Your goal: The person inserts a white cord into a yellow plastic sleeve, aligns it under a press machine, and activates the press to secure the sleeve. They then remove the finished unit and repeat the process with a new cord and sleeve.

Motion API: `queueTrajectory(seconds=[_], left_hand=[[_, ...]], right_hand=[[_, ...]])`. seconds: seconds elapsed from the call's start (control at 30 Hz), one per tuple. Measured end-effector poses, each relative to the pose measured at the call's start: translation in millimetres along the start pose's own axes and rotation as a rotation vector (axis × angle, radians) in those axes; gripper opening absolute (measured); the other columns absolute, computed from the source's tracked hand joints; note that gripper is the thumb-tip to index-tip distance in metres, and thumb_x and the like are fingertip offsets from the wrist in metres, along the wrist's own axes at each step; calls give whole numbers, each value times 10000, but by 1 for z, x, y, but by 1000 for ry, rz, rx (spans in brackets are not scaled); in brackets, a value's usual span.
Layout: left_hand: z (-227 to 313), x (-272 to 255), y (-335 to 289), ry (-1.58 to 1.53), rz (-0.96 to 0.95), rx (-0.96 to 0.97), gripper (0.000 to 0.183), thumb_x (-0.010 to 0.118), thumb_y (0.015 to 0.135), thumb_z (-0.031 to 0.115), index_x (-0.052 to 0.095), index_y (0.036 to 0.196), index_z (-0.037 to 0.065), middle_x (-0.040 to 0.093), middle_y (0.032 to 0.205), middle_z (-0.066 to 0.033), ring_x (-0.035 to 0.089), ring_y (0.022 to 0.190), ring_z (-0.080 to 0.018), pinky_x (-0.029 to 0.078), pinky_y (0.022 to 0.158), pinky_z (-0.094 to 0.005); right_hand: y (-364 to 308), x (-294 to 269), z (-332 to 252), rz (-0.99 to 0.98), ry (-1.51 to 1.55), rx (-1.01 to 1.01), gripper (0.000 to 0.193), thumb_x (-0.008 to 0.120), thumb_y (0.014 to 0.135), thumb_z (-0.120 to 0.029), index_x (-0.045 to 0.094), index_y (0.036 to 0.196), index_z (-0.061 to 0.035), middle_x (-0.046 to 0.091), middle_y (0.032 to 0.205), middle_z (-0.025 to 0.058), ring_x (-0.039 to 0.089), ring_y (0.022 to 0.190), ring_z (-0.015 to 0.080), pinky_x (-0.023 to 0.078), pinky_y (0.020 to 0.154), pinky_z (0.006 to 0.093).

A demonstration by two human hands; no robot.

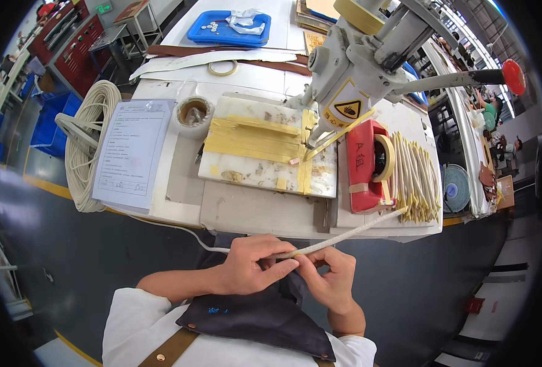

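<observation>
A white cord (358,231) runs through both of my hands in front of the table's near edge. My left hand (255,264) is closed around it. Close beside it, my right hand (332,276) pinches the cord between thumb and fingers; yellow tape may show at the fingertips. To the right, the cord's yellow-tipped end lies by a bundle of cut cords (413,174) with yellow-taped tips. From my left hand the cord trails left toward a large coil of cord (90,144). A red tape dispenser (358,147) with a yellow tape roll (383,158) stands beside the bundle.
A lever press (350,73) with a red knob (514,77) stands over a white board (234,174) patched with yellow tape. A clear tape roll (194,115), a printed sheet (133,153) and a blue tray (206,38) sit on the table. Other people are at the far right.
</observation>
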State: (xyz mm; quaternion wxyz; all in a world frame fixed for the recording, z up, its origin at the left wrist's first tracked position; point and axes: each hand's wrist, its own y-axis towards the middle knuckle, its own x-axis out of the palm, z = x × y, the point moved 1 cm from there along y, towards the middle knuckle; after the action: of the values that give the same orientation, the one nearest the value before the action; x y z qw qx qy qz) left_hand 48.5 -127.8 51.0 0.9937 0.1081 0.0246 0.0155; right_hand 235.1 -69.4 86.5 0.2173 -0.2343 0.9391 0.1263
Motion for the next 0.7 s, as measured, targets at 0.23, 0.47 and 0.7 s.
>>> queueTrajectory(seconds=[0.23, 0.47, 0.7], left_hand=[[-5, -1, 9, -564, -173, -477, 180, 745, 969, 158, 729, 939, -18, 677, 809, -53, 599, 690, -56, 491, 599, -230], [10, 10, 5, 274, 91, 423, 202, 814, 881, 121, 697, 1014, 24, 685, 782, -67, 636, 615, -135, 509, 510, -266], [6, 10, 2, 302, -8, 463, 188, 801, 890, 152, 705, 982, 20, 680, 755, -78, 618, 541, -173, 477, 459, -269]], right_hand=[[4, -11, 1, -117, 26, -186, 182, 860, 801, -114, 704, 828, -26, 739, 841, 94, 710, 662, 173, 554, 579, 288], [11, -25, -8, -76, -174, -343, 180, 834, 728, -45, 700, 849, -49, 738, 878, 97, 703, 656, 223, 550, 570, 312], [7, -20, 2, -12, -127, -352, 236, 752, 704, 96, 707, 893, -37, 738, 848, 103, 717, 677, 231, 565, 593, 309]])
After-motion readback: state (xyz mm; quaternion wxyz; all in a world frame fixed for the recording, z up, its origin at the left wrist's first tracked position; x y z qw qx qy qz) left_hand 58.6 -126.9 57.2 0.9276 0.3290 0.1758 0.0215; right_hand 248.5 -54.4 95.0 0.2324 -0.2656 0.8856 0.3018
